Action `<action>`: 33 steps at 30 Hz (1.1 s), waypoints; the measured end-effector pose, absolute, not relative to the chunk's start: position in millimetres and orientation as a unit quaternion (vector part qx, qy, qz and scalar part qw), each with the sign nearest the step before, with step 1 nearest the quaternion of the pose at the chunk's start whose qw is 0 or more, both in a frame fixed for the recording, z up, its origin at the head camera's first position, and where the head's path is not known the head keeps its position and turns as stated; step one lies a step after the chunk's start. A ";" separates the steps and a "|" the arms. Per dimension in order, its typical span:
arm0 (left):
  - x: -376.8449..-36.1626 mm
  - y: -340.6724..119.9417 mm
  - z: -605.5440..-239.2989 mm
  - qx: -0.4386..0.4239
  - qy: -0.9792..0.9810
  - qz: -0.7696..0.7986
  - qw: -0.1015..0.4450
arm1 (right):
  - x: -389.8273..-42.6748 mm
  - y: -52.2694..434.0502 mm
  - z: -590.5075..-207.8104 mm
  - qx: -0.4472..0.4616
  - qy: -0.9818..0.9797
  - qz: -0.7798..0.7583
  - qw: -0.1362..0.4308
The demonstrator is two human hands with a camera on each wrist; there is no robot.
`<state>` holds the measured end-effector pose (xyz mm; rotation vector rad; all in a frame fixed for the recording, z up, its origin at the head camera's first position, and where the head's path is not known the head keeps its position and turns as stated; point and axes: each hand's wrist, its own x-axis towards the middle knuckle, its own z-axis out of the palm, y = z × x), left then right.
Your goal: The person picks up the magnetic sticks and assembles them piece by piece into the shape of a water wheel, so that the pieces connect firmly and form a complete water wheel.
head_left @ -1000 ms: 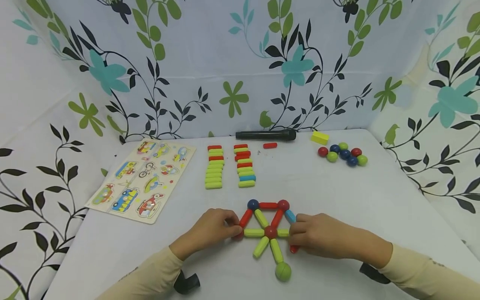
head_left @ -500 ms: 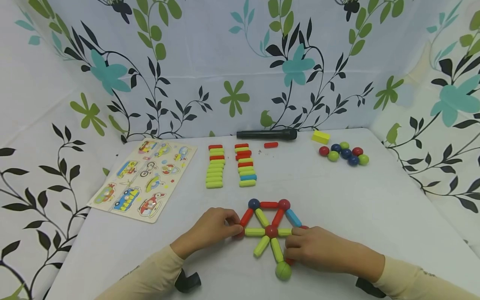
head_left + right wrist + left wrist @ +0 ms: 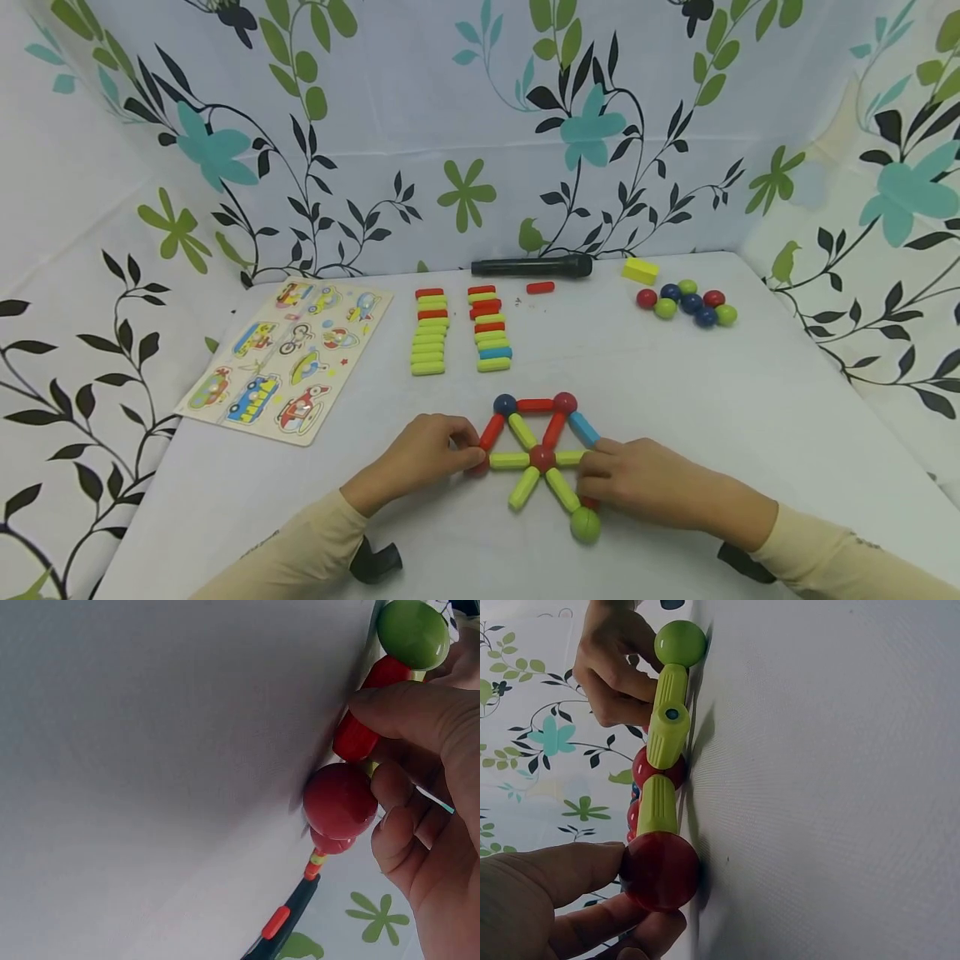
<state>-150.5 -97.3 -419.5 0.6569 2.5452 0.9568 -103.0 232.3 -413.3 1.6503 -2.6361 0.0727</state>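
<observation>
My left hand [image 3: 423, 454] pinches a glossy red ball [image 3: 660, 871] at the left corner of a flat figure built from magnetic rods and balls. A red ball [image 3: 542, 457] at its centre joins several yellow-green rods [image 3: 510, 462]. My right hand [image 3: 652, 483] pinches a red rod [image 3: 354, 740] between thumb and fingers on the right side. One end of that rod meets a green ball [image 3: 585, 526]; its other end points at a red ball [image 3: 340, 801]. In the head view, the right hand hides that ball and most of the rod. A blue rod [image 3: 583, 428] runs up from there.
Behind the figure lie two columns of red, green and blue rods [image 3: 429, 339]. A black microphone-like stick [image 3: 532, 267], a loose red rod [image 3: 540, 287], a yellow block [image 3: 640, 270] and several balls [image 3: 691, 304] are at the back. A picture puzzle board [image 3: 285, 358] lies left.
My right hand first came down with the red rod, then shifted slightly up and right. The green ball and its rod have swung right, against the red rod. My left hand stays put.
</observation>
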 end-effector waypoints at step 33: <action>-148.0 -94.6 -421.2 0.226 0.896 0.337 0.181 | -139.3 259.8 -424.0 0.504 -0.860 -0.030 0.073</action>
